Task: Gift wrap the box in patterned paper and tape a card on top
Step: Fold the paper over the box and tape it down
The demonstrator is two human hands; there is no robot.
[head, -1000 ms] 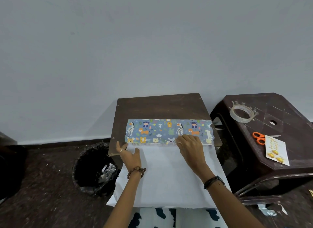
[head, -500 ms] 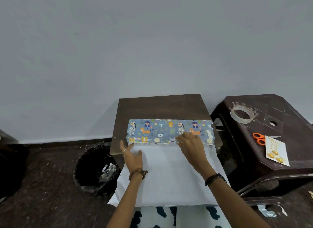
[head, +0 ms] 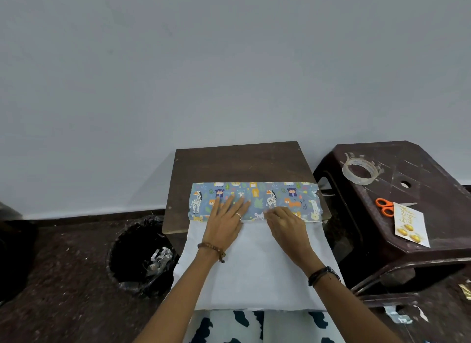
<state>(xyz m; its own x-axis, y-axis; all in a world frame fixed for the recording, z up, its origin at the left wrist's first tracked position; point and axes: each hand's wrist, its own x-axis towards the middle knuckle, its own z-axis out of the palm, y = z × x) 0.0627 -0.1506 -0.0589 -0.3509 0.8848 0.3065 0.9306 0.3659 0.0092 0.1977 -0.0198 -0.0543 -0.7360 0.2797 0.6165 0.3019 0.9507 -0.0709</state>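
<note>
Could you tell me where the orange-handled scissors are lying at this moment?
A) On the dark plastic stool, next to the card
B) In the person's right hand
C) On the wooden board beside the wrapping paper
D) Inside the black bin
A: the orange-handled scissors lie on the dark plastic stool, their blades partly under the card, near the tape roll.

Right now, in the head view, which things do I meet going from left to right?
Black bin → left hand → right hand → tape roll → orange scissors → card.
</note>
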